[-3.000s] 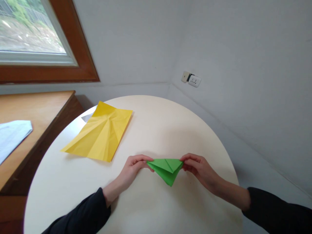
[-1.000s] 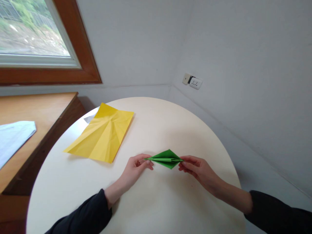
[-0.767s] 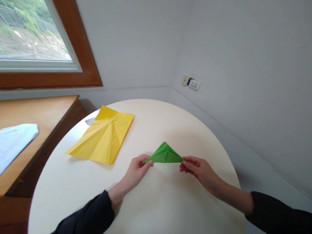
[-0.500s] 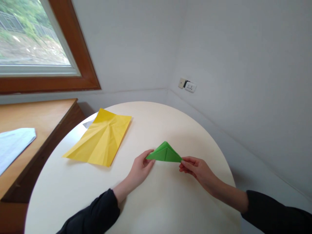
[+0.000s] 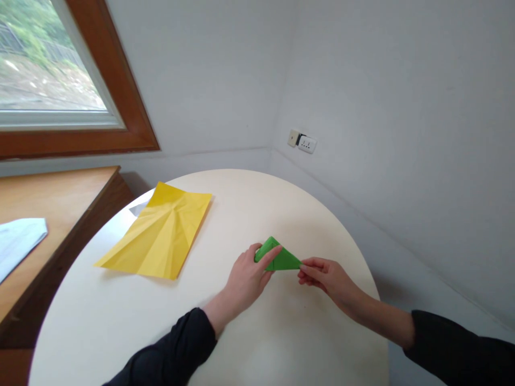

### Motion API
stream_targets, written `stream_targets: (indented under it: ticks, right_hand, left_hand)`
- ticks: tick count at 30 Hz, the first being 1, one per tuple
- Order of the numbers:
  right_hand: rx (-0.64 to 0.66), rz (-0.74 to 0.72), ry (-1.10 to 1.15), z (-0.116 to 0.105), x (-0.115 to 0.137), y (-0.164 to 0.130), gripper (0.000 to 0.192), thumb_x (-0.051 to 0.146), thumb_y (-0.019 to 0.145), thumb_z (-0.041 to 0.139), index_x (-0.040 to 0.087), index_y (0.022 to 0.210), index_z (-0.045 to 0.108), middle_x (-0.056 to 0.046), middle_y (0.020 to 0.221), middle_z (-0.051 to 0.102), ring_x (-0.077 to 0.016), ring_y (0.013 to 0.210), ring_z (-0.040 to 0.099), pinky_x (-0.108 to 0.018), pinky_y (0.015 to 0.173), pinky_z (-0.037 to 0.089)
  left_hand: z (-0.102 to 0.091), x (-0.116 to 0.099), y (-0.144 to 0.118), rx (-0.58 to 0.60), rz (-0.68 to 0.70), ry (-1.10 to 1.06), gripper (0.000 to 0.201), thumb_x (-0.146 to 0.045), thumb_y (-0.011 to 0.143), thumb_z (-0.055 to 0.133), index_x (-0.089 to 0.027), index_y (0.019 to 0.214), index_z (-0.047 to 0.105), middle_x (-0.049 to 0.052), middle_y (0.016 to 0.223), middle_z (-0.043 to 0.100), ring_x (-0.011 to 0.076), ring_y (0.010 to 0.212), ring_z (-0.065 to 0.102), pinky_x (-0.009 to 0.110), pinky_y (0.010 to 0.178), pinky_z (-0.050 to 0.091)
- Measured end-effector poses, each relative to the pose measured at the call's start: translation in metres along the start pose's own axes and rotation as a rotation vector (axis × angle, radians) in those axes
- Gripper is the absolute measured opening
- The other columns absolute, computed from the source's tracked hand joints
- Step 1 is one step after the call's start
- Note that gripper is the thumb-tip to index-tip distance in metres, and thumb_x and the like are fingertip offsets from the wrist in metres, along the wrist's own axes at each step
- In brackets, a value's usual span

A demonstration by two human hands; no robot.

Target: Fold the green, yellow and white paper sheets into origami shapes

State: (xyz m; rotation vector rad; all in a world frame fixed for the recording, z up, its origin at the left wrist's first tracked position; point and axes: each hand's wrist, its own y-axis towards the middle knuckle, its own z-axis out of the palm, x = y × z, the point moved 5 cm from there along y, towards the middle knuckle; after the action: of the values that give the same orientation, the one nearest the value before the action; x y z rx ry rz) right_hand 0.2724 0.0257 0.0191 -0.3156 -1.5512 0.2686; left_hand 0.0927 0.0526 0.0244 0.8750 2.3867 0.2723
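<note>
I've got L hand (image 5: pixel 251 271) pressing, R hand (image 5: pixel 322 273) pinching green folded paper (image 5: pixel 279 258) on table (image 5: pixel 120 300); uneven pressure could skew crease.

Yellow sheet (image 5: pixel 156 236) far left on table (image 5: pixel 241 332), near side bare

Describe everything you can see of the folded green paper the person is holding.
The green paper is a small folded triangle, bright and matte, with a crease showing across its face. It lies low on the round white table, its apex pointing away from the person. The left hand lays fingers across its left part; the right hand pinches its right corner. The underside is hidden.
</note>
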Motion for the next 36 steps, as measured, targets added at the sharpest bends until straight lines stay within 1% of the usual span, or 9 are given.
stream_targets:
  ticks: [3, 7, 13, 16, 19, 22, 26, 31, 36]
  right_hand:
    - [0.030, -0.011, -0.020, 0.003, 0.003, 0.000, 0.037, 0.047, 0.052, 0.078, 0.015, 0.069, 0.066, -0.002, 0.061, 0.066, -0.0128, 0.059, 0.059, -0.028, 0.063, 0.045]
    - [0.042, -0.030, -0.016, 0.005, 0.005, 0.000, 0.037, 0.046, 0.053, 0.078, 0.015, 0.071, 0.067, -0.001, 0.061, 0.066, -0.0124, 0.059, 0.060, -0.027, 0.064, 0.045]
    - [0.040, -0.049, -0.017, 0.006, 0.007, 0.002, 0.044, 0.046, 0.053, 0.078, 0.015, 0.081, 0.068, -0.003, 0.065, 0.068, -0.0138, 0.062, 0.061, -0.028, 0.064, 0.046]
    - [0.043, -0.070, -0.043, 0.008, 0.009, 0.002, 0.044, 0.043, 0.054, 0.078, 0.014, 0.086, 0.068, -0.003, 0.067, 0.069, -0.0147, 0.063, 0.062, -0.029, 0.063, 0.045]
    - [0.052, -0.086, -0.069, 0.010, 0.010, 0.002, 0.042, 0.037, 0.055, 0.077, 0.015, 0.089, 0.067, -0.003, 0.069, 0.069, -0.0150, 0.064, 0.062, -0.029, 0.063, 0.046]
    - [0.042, -0.096, -0.086, 0.012, 0.010, 0.002, 0.040, 0.031, 0.053, 0.077, 0.015, 0.088, 0.067, -0.003, 0.069, 0.070, -0.0155, 0.064, 0.062, -0.029, 0.064, 0.046]
    - [0.022, -0.114, -0.116, 0.013, 0.011, 0.001, 0.037, 0.031, 0.054, 0.074, 0.016, 0.087, 0.067, -0.002, 0.067, 0.069, -0.0172, 0.064, 0.063, -0.031, 0.064, 0.046]
    - [-0.003, -0.136, -0.153, 0.010, 0.012, 0.001, 0.035, 0.030, 0.055, 0.070, 0.016, 0.087, 0.067, -0.002, 0.068, 0.069, -0.0178, 0.065, 0.063, -0.031, 0.065, 0.047]
    - [-0.041, -0.157, -0.192, 0.008, 0.014, 0.001, 0.030, 0.027, 0.056, 0.066, 0.016, 0.083, 0.068, -0.002, 0.065, 0.068, -0.0185, 0.066, 0.064, -0.032, 0.066, 0.048]
  left_hand:
    - [0.000, 0.000, -0.002, 0.022, 0.006, -0.032, 0.049, -0.017, 0.084, 0.049, -0.029, 0.131, 0.041, 0.013, 0.121, 0.043, 0.0242, 0.098, 0.056, 0.041, 0.083, 0.049]
    - [-0.001, 0.001, -0.004, 0.052, -0.035, -0.048, 0.055, -0.015, 0.083, 0.047, -0.028, 0.134, 0.036, 0.013, 0.122, 0.039, 0.0251, 0.101, 0.053, 0.042, 0.085, 0.047]
    - [0.000, 0.006, -0.005, 0.136, -0.138, -0.037, 0.061, -0.012, 0.082, 0.041, -0.030, 0.139, 0.027, 0.010, 0.111, 0.041, 0.0180, 0.076, 0.056, 0.036, 0.073, 0.049]
    - [0.001, 0.008, -0.005, 0.163, -0.180, -0.042, 0.067, -0.009, 0.079, 0.039, -0.027, 0.141, 0.021, 0.009, 0.108, 0.043, 0.0178, 0.074, 0.055, 0.034, 0.071, 0.048]
    - [0.000, 0.009, -0.005, 0.177, -0.210, -0.058, 0.069, -0.008, 0.078, 0.039, -0.022, 0.142, 0.018, 0.010, 0.107, 0.045, 0.0187, 0.077, 0.056, 0.033, 0.073, 0.048]
    - [0.000, 0.008, -0.005, 0.196, -0.230, -0.085, 0.071, -0.007, 0.076, 0.040, -0.019, 0.142, 0.016, 0.011, 0.108, 0.047, 0.0205, 0.083, 0.056, 0.034, 0.077, 0.047]
    - [0.002, 0.007, -0.006, 0.202, -0.228, -0.126, 0.073, -0.005, 0.073, 0.040, -0.014, 0.141, 0.015, 0.014, 0.113, 0.049, 0.0243, 0.096, 0.054, 0.037, 0.085, 0.045]
    - [0.007, 0.007, -0.006, 0.202, -0.216, -0.151, 0.071, -0.006, 0.074, 0.043, -0.012, 0.140, 0.017, 0.017, 0.118, 0.050, 0.0266, 0.104, 0.053, 0.041, 0.090, 0.043]
    - [0.009, 0.007, -0.008, 0.175, -0.198, -0.184, 0.070, -0.008, 0.074, 0.047, -0.011, 0.138, 0.021, 0.018, 0.122, 0.050, 0.0273, 0.107, 0.053, 0.042, 0.093, 0.043]
